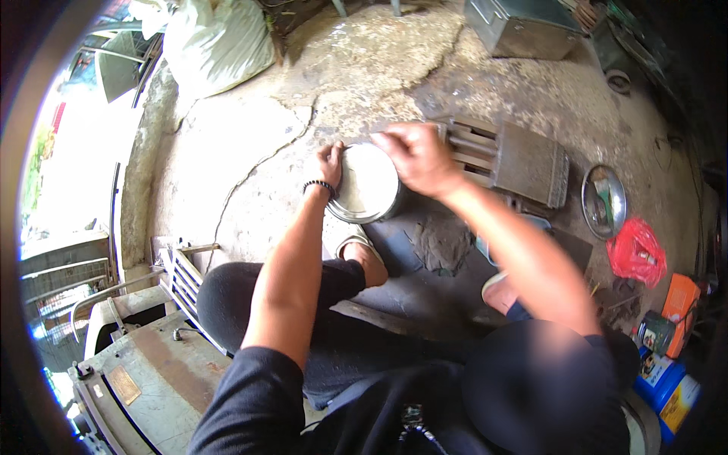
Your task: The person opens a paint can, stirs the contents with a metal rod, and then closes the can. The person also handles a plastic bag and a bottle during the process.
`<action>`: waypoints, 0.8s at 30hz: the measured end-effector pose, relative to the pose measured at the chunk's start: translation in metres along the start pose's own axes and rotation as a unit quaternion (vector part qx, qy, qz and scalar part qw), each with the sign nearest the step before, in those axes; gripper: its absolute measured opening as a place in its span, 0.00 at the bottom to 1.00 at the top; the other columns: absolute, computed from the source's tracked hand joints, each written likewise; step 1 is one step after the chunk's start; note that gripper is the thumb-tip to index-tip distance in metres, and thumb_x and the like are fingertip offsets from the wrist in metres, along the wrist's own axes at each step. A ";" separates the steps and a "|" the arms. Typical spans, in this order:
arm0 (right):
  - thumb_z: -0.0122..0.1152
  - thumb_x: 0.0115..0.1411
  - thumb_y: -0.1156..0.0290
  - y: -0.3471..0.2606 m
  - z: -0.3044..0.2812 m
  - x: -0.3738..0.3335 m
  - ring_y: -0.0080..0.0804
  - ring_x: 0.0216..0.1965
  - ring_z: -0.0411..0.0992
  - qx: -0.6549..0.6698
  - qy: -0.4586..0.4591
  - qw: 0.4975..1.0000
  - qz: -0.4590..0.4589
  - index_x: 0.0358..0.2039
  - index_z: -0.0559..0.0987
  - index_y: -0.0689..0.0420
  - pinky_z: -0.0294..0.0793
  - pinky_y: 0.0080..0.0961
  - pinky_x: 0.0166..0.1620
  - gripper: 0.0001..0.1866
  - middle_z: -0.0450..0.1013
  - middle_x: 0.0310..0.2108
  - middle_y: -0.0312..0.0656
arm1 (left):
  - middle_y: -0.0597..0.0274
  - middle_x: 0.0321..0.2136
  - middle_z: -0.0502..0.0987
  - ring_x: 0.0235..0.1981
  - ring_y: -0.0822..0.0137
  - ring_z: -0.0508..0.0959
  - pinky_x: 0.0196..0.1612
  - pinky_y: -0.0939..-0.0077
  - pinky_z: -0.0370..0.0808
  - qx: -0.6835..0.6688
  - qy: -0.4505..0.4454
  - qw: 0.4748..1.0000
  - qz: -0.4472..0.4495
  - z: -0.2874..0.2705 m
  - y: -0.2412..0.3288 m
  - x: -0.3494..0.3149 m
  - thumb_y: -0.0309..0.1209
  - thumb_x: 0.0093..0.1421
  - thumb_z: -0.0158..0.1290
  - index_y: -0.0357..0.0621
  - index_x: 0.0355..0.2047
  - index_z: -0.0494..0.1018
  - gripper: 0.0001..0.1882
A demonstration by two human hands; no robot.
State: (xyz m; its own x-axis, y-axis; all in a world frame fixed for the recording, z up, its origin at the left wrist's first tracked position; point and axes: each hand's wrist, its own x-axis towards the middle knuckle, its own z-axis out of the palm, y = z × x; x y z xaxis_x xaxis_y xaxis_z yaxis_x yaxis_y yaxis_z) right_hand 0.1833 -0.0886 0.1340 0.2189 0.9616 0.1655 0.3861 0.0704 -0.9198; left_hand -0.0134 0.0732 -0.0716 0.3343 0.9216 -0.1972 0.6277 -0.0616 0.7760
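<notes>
A round metal tin (364, 186) with a pale, flat top stands in front of me, above my foot. Whether that top is a lid or the contents, I cannot tell. My left hand (329, 164), with a dark beaded bracelet at the wrist, grips the tin's left side near the rim. Over the far right of the rim is my right hand (423, 158), its fingers bent and smeared by motion. Whether it touches the tin or holds anything is unclear. A crumpled grey cloth (441, 246) lies just right of the tin, on the ground.
To the right sits a heavy metal vise (527, 163). Past it are a steel bowl (585, 203) holding a brush, a red plastic bag (637, 252) and a blue container (667, 387). A metal box (527, 30) and a white sack (216, 45) stand farther off.
</notes>
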 end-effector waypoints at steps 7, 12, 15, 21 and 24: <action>0.48 0.68 0.63 0.038 0.099 0.040 0.46 0.17 0.72 0.080 0.115 0.986 -0.086 0.18 0.73 0.63 0.66 0.36 0.23 0.23 0.69 0.15 0.51 | 0.40 0.40 0.80 0.45 0.48 0.80 0.48 0.64 0.74 -0.018 -0.023 0.999 0.024 -0.016 0.006 -0.030 0.49 0.68 0.44 0.38 0.48 0.76 0.26; 0.49 0.66 0.68 0.056 0.130 0.044 0.49 0.18 0.72 0.086 0.081 0.983 -0.137 0.20 0.75 0.63 0.67 0.38 0.24 0.19 0.70 0.17 0.53 | 0.37 0.34 0.80 0.41 0.45 0.81 0.43 0.62 0.75 -0.037 -0.031 0.996 -0.073 -0.024 0.023 -0.032 0.49 0.65 0.46 0.35 0.40 0.77 0.26; 0.48 0.67 0.67 0.058 0.134 0.043 0.51 0.19 0.71 0.112 0.149 0.982 -0.029 0.20 0.73 0.63 0.66 0.39 0.24 0.19 0.69 0.16 0.52 | 0.42 0.32 0.82 0.37 0.55 0.82 0.42 0.66 0.75 -0.035 -0.032 0.999 -0.012 -0.023 0.022 -0.033 0.49 0.70 0.42 0.33 0.37 0.77 0.28; 0.46 0.68 0.65 0.059 0.147 0.054 0.51 0.18 0.70 0.063 0.132 0.989 0.019 0.20 0.73 0.64 0.64 0.37 0.23 0.22 0.68 0.16 0.52 | 0.48 0.37 0.81 0.40 0.58 0.79 0.46 0.67 0.74 -0.047 -0.042 0.998 0.011 -0.026 -0.003 -0.031 0.50 0.72 0.35 0.30 0.39 0.75 0.31; 0.46 0.68 0.65 0.059 0.164 0.055 0.47 0.17 0.70 0.125 0.139 0.978 -0.093 0.19 0.71 0.64 0.64 0.37 0.24 0.22 0.67 0.15 0.51 | 0.37 0.46 0.77 0.49 0.43 0.76 0.52 0.58 0.73 0.121 -0.074 0.989 0.029 -0.023 -0.025 -0.024 0.50 0.71 0.36 0.35 0.52 0.70 0.29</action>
State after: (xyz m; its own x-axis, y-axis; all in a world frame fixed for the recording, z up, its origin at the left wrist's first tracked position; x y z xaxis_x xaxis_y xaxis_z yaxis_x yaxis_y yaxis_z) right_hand 0.0713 0.0116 0.0303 0.4149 0.8189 0.3964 0.2193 0.3329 -0.9171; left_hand -0.0532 0.0617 -0.0722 0.4629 0.8487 -0.2559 0.7486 -0.2196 0.6256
